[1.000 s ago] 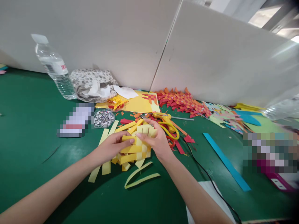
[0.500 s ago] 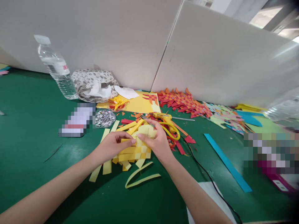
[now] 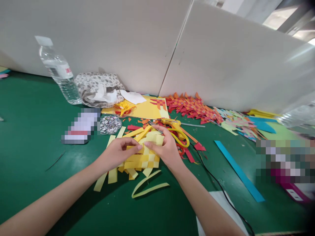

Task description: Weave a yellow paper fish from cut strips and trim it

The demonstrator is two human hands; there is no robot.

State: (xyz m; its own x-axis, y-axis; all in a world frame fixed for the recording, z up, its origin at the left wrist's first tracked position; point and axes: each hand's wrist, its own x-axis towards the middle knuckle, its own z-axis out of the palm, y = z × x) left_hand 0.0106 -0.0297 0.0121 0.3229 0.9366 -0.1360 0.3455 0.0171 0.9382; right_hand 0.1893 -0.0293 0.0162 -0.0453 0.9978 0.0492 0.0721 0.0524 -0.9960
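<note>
Both my hands hold a woven piece of yellow paper strips [image 3: 142, 161], light and darker yellow crossing in a checker pattern. My left hand [image 3: 124, 150] pinches its left upper part between thumb and fingers. On the upper right, my right hand [image 3: 165, 147] grips it with the thumb in front and the fingers behind. Loose yellow strips [image 3: 113, 175] lie under and left of the weave. A folded pale strip [image 3: 147, 193] rests on the green table in front. Yellow-handled scissors [image 3: 180, 134] lie just beyond my right hand.
Red and orange woven paper fish [image 3: 193, 107] are piled along the wall. At the left stand a water bottle [image 3: 60, 75], a phone [image 3: 82, 126] and a dish of googly eyes [image 3: 110, 124]. A blue strip [image 3: 238, 170] and a black cable [image 3: 214, 177] lie to the right.
Almost nothing differs. My hands keep their hold on the woven paper, and the view has shifted very slightly.
</note>
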